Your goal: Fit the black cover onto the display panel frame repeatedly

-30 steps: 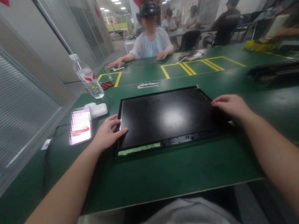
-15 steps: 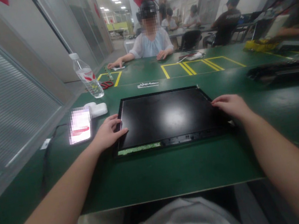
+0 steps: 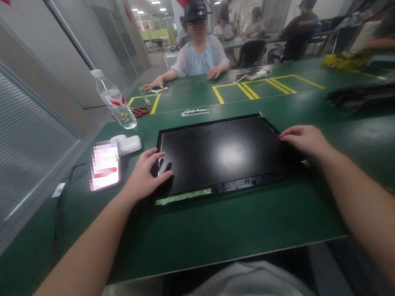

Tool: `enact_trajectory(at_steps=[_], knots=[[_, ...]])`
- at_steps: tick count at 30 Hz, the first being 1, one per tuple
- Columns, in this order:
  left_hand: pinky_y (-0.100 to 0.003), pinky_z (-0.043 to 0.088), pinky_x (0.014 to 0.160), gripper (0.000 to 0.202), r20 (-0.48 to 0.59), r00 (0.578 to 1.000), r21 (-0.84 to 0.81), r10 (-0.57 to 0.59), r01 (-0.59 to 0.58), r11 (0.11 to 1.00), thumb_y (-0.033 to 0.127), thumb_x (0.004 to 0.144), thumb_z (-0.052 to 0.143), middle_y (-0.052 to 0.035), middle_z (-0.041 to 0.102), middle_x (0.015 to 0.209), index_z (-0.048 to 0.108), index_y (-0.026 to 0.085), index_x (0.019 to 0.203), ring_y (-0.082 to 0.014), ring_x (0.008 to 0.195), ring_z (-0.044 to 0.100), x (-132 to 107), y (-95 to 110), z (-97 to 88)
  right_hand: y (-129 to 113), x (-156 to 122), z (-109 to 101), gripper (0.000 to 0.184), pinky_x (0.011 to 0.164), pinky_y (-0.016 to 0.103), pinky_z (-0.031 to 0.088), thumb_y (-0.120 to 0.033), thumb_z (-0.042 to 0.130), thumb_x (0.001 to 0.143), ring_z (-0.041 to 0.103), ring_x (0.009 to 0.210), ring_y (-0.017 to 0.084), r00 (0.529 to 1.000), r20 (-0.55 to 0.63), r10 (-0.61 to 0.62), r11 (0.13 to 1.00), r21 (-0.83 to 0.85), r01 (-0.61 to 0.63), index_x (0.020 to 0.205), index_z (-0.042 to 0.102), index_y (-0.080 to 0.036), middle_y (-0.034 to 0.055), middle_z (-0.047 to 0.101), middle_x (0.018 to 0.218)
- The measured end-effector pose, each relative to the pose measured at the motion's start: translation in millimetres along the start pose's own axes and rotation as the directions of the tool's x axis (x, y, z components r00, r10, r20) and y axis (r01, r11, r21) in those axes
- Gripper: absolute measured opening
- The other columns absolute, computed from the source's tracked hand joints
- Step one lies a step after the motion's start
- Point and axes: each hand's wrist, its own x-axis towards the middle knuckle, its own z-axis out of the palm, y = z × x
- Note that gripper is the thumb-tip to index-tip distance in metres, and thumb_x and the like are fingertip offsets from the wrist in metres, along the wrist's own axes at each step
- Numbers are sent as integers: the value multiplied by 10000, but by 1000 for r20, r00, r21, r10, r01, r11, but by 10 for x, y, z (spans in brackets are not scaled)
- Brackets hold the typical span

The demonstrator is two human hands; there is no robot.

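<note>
A black flat screen panel [image 3: 199,160] lies face up on the green table, with glare on its glass. Along its near edge runs a green circuit board strip [image 3: 184,197]. My left hand [image 3: 146,175] is at the panel's left edge, thumb and fingers spread apart over the border; whether the fingertips touch the glass I cannot tell. At the opposite side, my right hand [image 3: 306,141] has its fingers drawn together on the panel's right edge, gripping it near the far corner.
Left of the panel are a lit phone [image 3: 105,165], a white case [image 3: 130,144], a water bottle [image 3: 115,101] and a dark cable [image 3: 59,220]. Red-handled scissors [image 3: 141,111] lie farther back. Small white pieces [image 3: 195,112] sit beyond the panel. A co-worker [image 3: 201,55] sits opposite.
My left hand has shifted slightly right, its fingers lifted and spread wider over the panel's left border. My right hand and the panel stay in place.
</note>
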Motion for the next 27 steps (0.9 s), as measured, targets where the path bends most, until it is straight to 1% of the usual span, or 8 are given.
enact_trajectory(at_steps=[3,5,7,10,13,16,21,27], knots=[[-630,333,1272,687,67,992,28,105,-107,994,656,742,797,-171,512,1613,764,247,1293,-451,1519,450,-30,68,-45,-18,-10,-6,161,795,405,555,-344,709,723,703,783,269,1000,1,9,1000,-7,-9,787,827,-255,57,768,750],[-616,343,1270,605,126,979,11,163,-166,986,634,752,811,-146,556,1595,796,279,1243,-434,1497,486,-48,104,-77,-22,-13,-4,166,798,401,556,-347,708,728,704,784,267,1000,2,24,1000,-10,-24,795,827,-251,61,768,759],[-599,374,1257,505,181,962,-26,204,-203,979,594,768,820,-122,609,1554,823,301,1180,-410,1447,552,-61,126,-108,-20,-16,0,172,799,396,558,-349,706,730,704,788,263,1000,0,23,1000,-8,-23,800,825,-246,64,775,782],[-583,404,1242,410,218,946,-80,238,-226,971,536,763,843,-101,646,1527,842,315,1108,-384,1406,605,-70,133,-149,-25,-23,1,167,797,393,559,-349,709,723,701,793,261,1000,-7,11,1000,-8,-11,790,823,-248,65,780,799],[-587,395,1250,405,248,938,-110,243,-222,969,501,724,878,-97,649,1534,851,315,1084,-385,1426,598,-69,129,-171,-59,-43,-15,156,803,396,552,-334,705,730,702,807,265,1000,1,22,1000,-7,-22,788,825,-253,61,784,805],[-589,414,1237,419,285,927,-118,245,-220,968,472,719,885,-99,663,1519,854,306,1102,-392,1427,602,-68,122,-169,-106,-68,-40,150,820,392,540,-307,697,750,708,844,268,999,19,35,999,-5,-35,798,824,-244,64,793,828],[-553,467,1202,398,293,914,-113,280,-258,960,472,790,843,-101,671,1503,848,284,1141,-386,1394,632,-65,80,-159,-132,-76,-50,154,824,384,539,-291,696,768,706,843,260,999,30,41,999,-10,-41,816,829,-230,75,795,854],[-552,473,1186,419,350,882,-50,316,-319,946,446,855,810,-141,639,1534,806,245,1223,-356,1395,625,-49,45,-186,-38,-18,-3,157,811,399,560,-320,716,736,709,785,264,1000,3,23,1000,-12,-23,810,827,-237,60,770,770]])
